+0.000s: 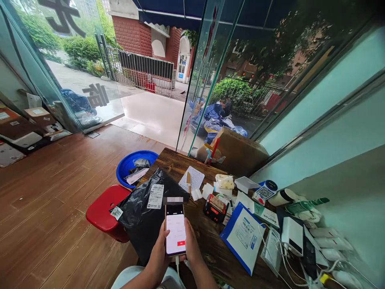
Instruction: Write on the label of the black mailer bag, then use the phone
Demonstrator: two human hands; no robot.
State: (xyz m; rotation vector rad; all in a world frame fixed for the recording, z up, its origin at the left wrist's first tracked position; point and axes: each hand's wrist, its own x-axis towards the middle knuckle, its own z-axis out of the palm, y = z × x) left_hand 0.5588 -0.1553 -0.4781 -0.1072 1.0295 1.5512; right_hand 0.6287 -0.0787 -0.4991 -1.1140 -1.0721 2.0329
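Note:
My left hand [160, 245] and my right hand [192, 243] grip the two long sides of a smartphone [175, 235], held upright above the near table edge. Its lit screen is mostly white with a red button low on the right. From the bottom of the phone a white cable [177, 265] hangs down. Just beyond my left hand lies a black plastic parcel bag [135, 220] with a white shipping label [155, 196]. Nearest my right hand on the table is a black and red device [215, 208].
A knife [188, 180] lies on a paper sheet [197, 176]. At right are a blue-edged envelope [243, 235], a white power bank [292, 236] and tangled cables. Left of the wooden table [168, 158] stand a red stool [104, 208] and a blue basin [123, 168]. A large carton [240, 154] leans behind.

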